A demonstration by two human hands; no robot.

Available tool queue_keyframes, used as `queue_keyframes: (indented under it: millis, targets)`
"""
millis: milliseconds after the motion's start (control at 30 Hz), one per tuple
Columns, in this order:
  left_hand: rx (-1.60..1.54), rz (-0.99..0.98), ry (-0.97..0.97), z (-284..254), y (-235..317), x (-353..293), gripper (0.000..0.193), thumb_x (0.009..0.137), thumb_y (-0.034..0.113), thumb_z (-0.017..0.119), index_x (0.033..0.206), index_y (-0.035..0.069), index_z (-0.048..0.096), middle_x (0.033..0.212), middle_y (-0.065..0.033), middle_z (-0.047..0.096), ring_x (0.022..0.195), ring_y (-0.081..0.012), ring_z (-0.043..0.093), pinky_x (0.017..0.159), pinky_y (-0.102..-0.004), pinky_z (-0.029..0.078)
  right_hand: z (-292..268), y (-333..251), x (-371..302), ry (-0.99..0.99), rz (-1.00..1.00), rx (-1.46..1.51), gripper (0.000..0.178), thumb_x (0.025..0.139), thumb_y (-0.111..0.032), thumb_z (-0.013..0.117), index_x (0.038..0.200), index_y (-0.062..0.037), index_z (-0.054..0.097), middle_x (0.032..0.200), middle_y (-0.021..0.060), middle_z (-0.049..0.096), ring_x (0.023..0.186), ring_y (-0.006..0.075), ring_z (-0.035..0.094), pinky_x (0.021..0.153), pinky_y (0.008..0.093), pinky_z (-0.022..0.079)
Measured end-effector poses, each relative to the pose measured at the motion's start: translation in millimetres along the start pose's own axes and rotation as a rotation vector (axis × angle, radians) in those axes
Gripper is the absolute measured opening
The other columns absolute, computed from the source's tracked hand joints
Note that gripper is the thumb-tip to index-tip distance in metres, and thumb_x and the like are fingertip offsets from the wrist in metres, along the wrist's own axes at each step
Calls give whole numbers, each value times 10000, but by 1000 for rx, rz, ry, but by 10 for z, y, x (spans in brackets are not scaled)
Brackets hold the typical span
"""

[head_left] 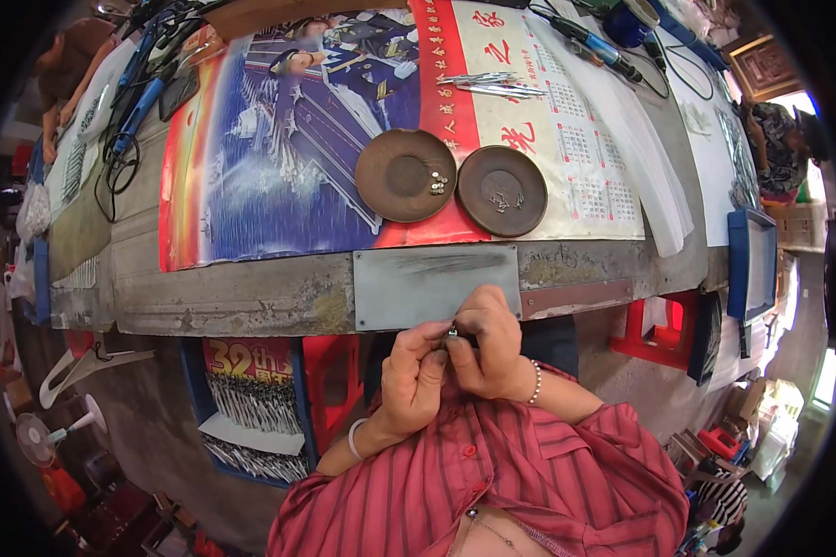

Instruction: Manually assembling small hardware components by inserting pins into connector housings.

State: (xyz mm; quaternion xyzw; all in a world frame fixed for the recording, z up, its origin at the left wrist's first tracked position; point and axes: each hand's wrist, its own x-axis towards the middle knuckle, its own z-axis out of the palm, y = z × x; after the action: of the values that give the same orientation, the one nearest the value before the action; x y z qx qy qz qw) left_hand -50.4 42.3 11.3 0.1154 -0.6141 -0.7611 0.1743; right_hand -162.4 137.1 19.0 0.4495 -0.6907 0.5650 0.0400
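Note:
My left hand (412, 379) and my right hand (489, 349) meet in front of my chest, just off the table's near edge. A small shiny metal piece (452, 330) with a dark top shows between the fingertips of both, pinched there; its exact kind is too small to tell. Beyond them, on the table, a brown round dish (390, 176) holds a few small silvery bits (437, 183). Touching it on the right, a second brown dish (478, 200) contains several thin metal pieces (505, 198). A grey metal plate (418, 278) lies at the table edge nearest my hands.
A printed poster (251, 186) covers much of the table, with slim silver tools (492, 85) on it. Blue-handled tools (139, 116) with cords lie far left and far right. Below the table stand a blue crate (204, 395) of metal pieces and red stools (334, 390). Other people sit at both sides.

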Motion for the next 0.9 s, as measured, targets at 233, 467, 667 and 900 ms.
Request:
queue_keyframes:
  millis: [233,467,667,900]
  targets:
    - [58,42,14,16,-101,42,275,980,88,488,1237,-11,465,908,-66,641,733,-73,559,650,-197,452,80,-135,-128,-51,230,-136,129,881,-100,559,907,-7,474,749,112,490,625,292,469,635,385,385]
    - [-350,-162,134,-10,-70,51,316,964,24,491,1273,19,422,925,-31,566,620,-44,455,548,-172,378,-53,-58,19,-191,527,294,110,910,-82,550,873,21,536,774,129,558,670,236,578,583,301,449]
    - [-396,-137,167,-117,-50,9,300,991,64,448,1287,15,439,1023,-16,535,675,-39,440,595,-176,381,235,-51,-47,-164,255,53,184,748,-10,682,879,-7,552,820,118,574,677,289,556,625,368,444]
    - [-324,-95,285,-270,-85,-145,296,984,42,453,1277,20,484,1004,17,547,709,-9,432,615,-159,380,558,-183,-120,-227,119,-241,201,773,-25,625,922,-20,490,822,126,536,712,330,503,686,428,386]
